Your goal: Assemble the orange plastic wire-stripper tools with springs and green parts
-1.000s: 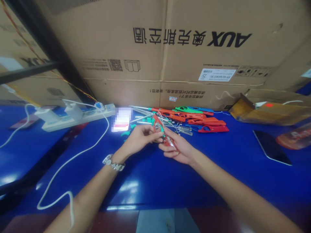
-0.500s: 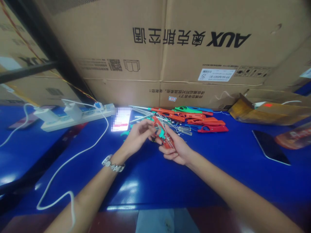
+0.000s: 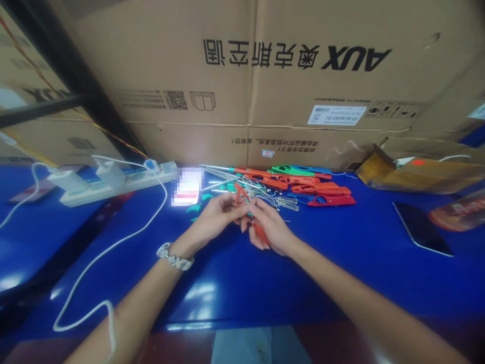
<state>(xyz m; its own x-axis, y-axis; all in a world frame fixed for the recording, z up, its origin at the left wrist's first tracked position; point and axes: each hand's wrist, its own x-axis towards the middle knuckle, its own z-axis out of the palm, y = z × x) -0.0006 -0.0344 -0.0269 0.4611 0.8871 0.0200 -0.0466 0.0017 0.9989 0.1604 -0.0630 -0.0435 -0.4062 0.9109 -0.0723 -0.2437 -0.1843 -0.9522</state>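
Observation:
Both my hands meet over the blue table [image 3: 341, 273], just in front of a pile of parts. My right hand [image 3: 271, 227] is wrapped round a red plastic handle piece [image 3: 258, 231], with a thin wire trailing from it. My left hand [image 3: 214, 217], with a metal watch [image 3: 174, 258] on its wrist, pinches the upper end of the same red piece, where a small green trigger part shows. Behind the hands lies the pile of red, green and blue plastic handles [image 3: 303, 184] with metal rods and wires.
A lit phone [image 3: 186, 187] lies left of the pile. A white power strip [image 3: 109, 179] with chargers and a white cable [image 3: 113, 247] runs across the left. A dark phone [image 3: 422, 227] and an open carton [image 3: 417, 169] are at the right. Large cardboard boxes [image 3: 265, 76] stand behind.
My right hand has turned palm down and closed over the red piece, which showed more fully before. Both hands have shifted slightly toward the pile.

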